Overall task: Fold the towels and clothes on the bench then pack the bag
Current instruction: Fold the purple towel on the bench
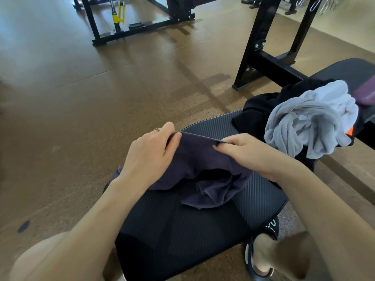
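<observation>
Pinching soft, limp dark towel (pixel 205 175) along its top edge with both hands (pixel 150 157) (pixel 249 153), lifting off tabletop (pixel 182 226); gripping corners for control.

This is a gym, plainly a weights room. The brown rubber-fleck floor (pixel 81 118) runs wall to wall, the sort laid under heavy kit. A black steel rack frame (pixel 140 27) stands bolted together at the far side, with a yellow-and-black jack stand (pixel 118 16) inside it. Closer in, the upright legs of a bench press stand (pixel 261 43) rise from the floor, and the padded black worktop (pixel 182 224), ribbed and vinyl-covered, is an exercise bench. A slide sandal (pixel 261 252) rests on the floor beside it.
</observation>
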